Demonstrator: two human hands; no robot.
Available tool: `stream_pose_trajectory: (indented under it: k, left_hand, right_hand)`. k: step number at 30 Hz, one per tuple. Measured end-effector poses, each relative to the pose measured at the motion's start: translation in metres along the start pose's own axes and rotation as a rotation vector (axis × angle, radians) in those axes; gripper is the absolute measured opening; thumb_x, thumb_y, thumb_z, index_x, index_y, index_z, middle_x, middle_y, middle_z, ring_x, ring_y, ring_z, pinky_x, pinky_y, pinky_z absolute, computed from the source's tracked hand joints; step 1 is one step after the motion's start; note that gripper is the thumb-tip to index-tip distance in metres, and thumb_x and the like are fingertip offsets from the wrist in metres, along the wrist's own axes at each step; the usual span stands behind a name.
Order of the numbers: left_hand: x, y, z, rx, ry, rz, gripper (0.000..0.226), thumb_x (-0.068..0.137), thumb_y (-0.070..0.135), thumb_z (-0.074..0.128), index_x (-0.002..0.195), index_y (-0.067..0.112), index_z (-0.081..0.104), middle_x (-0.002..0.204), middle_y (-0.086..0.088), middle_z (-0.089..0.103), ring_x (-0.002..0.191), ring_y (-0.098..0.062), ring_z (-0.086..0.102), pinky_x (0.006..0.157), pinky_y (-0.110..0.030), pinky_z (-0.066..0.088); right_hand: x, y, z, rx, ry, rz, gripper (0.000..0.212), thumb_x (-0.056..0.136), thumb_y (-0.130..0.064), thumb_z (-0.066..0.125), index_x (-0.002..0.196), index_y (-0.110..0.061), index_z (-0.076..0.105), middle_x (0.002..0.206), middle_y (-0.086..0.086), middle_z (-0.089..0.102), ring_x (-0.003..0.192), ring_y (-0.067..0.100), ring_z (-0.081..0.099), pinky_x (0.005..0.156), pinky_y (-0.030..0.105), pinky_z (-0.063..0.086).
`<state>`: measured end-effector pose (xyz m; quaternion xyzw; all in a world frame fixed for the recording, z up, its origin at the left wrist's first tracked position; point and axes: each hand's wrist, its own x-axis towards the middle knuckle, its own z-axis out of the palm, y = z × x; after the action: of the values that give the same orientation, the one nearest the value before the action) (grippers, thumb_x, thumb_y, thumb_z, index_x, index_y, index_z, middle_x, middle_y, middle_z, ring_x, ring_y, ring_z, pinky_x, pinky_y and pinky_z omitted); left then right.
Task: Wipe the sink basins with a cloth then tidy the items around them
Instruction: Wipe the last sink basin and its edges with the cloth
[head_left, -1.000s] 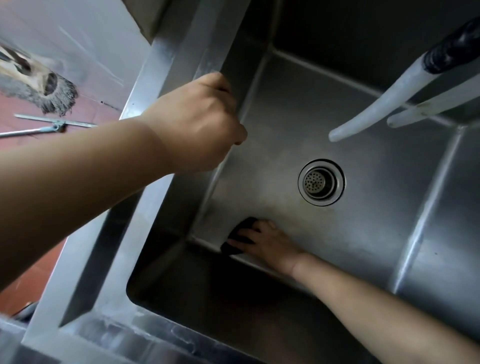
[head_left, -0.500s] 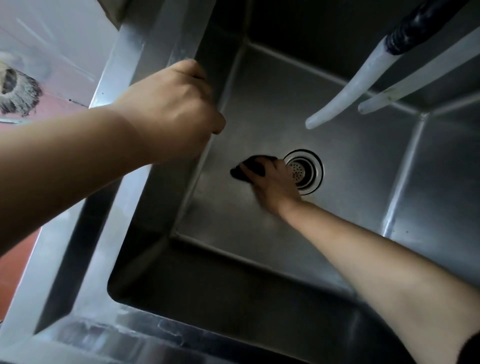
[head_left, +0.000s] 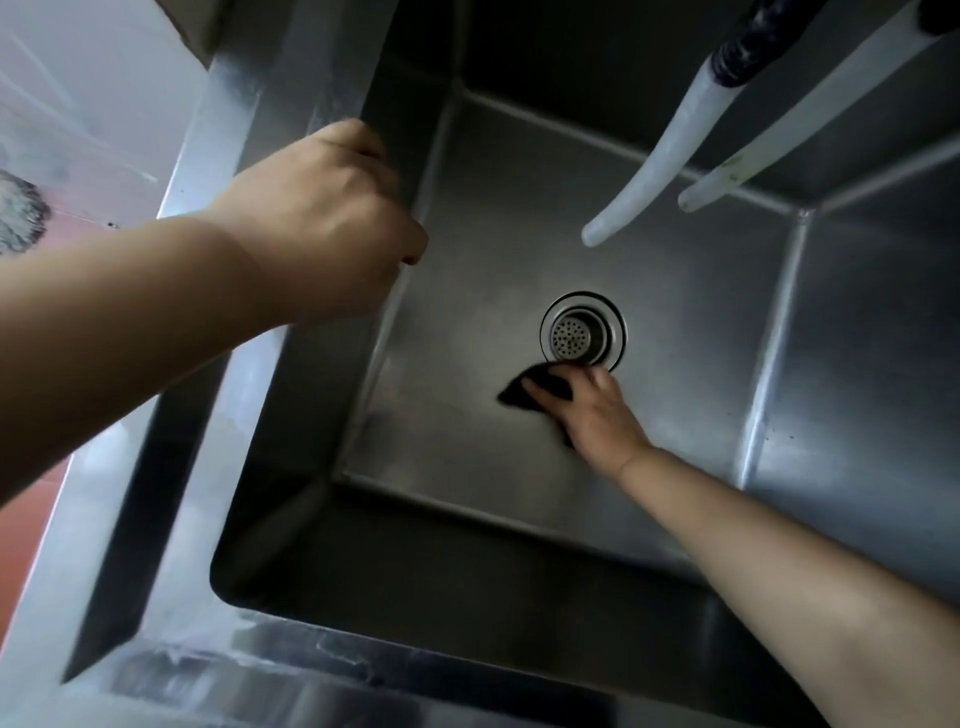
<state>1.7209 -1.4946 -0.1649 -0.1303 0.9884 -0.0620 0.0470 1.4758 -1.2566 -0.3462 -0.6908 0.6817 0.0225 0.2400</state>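
Now the right hand (head_left: 592, 410) has slid the dark cloth (head_left: 540, 387) from the drain's left side to just below the drain (head_left: 581, 332), touching its ring. Brushed steel lines the sink basin (head_left: 467, 291), square with creased corners; the strainer is a perforated round cup. Two pale, translucent hoses (head_left: 654, 161) hang curved above. Fingers spread flat, the right hand presses the cloth onto the floor, arm extended. Left hand (head_left: 317, 223) stays curled over the basin's left rim, knuckles up, gripping it
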Motion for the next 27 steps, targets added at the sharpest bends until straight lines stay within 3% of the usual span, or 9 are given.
stream_pose_trajectory:
  k: [2, 4, 6, 8, 13, 16, 20, 24, 27]
  left_hand:
    - [0.001, 0.001, -0.002, 0.006, -0.002, 0.006, 0.028, 0.076, 0.021, 0.043, 0.081, 0.020, 0.071, 0.074, -0.005, 0.068, 0.079, -0.030, 0.062, 0.091, -0.035, 0.034]
    - [0.000, 0.002, -0.004, -0.003, 0.001, 0.008, 0.027, 0.076, 0.020, 0.045, 0.079, 0.018, 0.072, 0.070, -0.006, 0.067, 0.076, -0.031, 0.062, 0.090, -0.036, 0.036]
    - [-0.001, 0.002, -0.004, -0.005, -0.008, 0.008, 0.028, 0.077, 0.020, 0.044, 0.079, 0.019, 0.072, 0.072, -0.005, 0.068, 0.077, -0.031, 0.063, 0.090, -0.036, 0.036]
    - [-0.001, 0.002, -0.004, -0.005, -0.019, 0.005, 0.029, 0.076, 0.022, 0.043, 0.080, 0.020, 0.072, 0.076, -0.004, 0.070, 0.081, -0.030, 0.064, 0.091, -0.036, 0.036]
    - [0.002, 0.005, -0.003, 0.015, -0.023, -0.010, 0.030, 0.075, 0.024, 0.042, 0.079, 0.019, 0.072, 0.075, -0.004, 0.070, 0.082, -0.029, 0.064, 0.091, -0.036, 0.035]
    - [0.003, 0.005, -0.006, 0.024, -0.051, -0.017, 0.028, 0.074, 0.025, 0.043, 0.075, 0.018, 0.070, 0.069, -0.004, 0.068, 0.077, -0.030, 0.063, 0.087, -0.036, 0.035]
    - [0.004, 0.006, -0.008, 0.031, -0.100, 0.003, 0.024, 0.073, 0.025, 0.046, 0.073, 0.020, 0.069, 0.068, -0.002, 0.067, 0.075, -0.028, 0.062, 0.085, -0.035, 0.034]
    - [0.002, 0.009, -0.007, 0.040, -0.080, 0.008, 0.026, 0.075, 0.024, 0.044, 0.076, 0.021, 0.070, 0.070, -0.002, 0.067, 0.077, -0.028, 0.062, 0.082, -0.035, 0.034]
    - [0.004, 0.011, -0.009, 0.026, -0.063, 0.010, 0.031, 0.079, 0.025, 0.040, 0.080, 0.020, 0.071, 0.070, -0.005, 0.066, 0.079, -0.029, 0.062, 0.083, -0.036, 0.035]
  right_hand:
    - [0.008, 0.001, -0.003, 0.124, 0.014, 0.163, 0.059, 0.085, -0.061, 0.023, 0.141, -0.046, 0.032, 0.137, 0.001, 0.036, 0.128, 0.025, 0.027, 0.108, 0.022, 0.019]
    - [-0.002, -0.006, -0.002, 0.117, 0.047, 0.156, 0.048, 0.092, -0.050, 0.030, 0.140, -0.050, 0.031, 0.137, 0.002, 0.036, 0.126, 0.025, 0.026, 0.109, 0.025, 0.021]
    - [-0.032, -0.009, 0.008, 0.043, 0.031, 0.051, 0.058, 0.091, -0.027, 0.050, 0.140, -0.048, 0.030, 0.132, 0.006, 0.044, 0.114, 0.030, 0.033, 0.102, 0.039, 0.039]
    - [-0.067, -0.004, 0.018, -0.070, -0.070, -0.133, 0.082, 0.073, -0.016, 0.073, 0.139, -0.043, 0.033, 0.121, 0.006, 0.049, 0.101, 0.028, 0.040, 0.085, 0.039, 0.052]
    - [-0.084, 0.020, 0.006, -0.190, -0.181, -0.438, 0.090, 0.058, -0.017, 0.082, 0.133, -0.042, 0.040, 0.112, 0.000, 0.053, 0.085, 0.020, 0.049, 0.073, 0.026, 0.051]
    - [-0.047, 0.030, -0.013, -0.125, -0.045, -0.217, 0.087, 0.062, -0.006, 0.079, 0.134, -0.039, 0.042, 0.112, 0.008, 0.057, 0.092, 0.028, 0.047, 0.082, 0.032, 0.052]
    - [-0.019, 0.035, -0.038, -0.050, 0.020, 0.166, 0.074, 0.082, 0.000, 0.052, 0.142, -0.039, 0.034, 0.133, 0.011, 0.041, 0.117, 0.031, 0.031, 0.104, 0.033, 0.032]
    - [-0.048, 0.017, -0.025, -0.069, 0.028, 0.169, 0.071, 0.074, 0.001, 0.067, 0.136, -0.027, 0.049, 0.115, 0.017, 0.053, 0.096, 0.040, 0.049, 0.086, 0.046, 0.051]
    - [-0.085, -0.004, 0.004, -0.025, -0.094, 0.138, 0.074, 0.071, -0.007, 0.074, 0.135, -0.030, 0.047, 0.107, 0.013, 0.055, 0.091, 0.037, 0.054, 0.074, 0.044, 0.056]
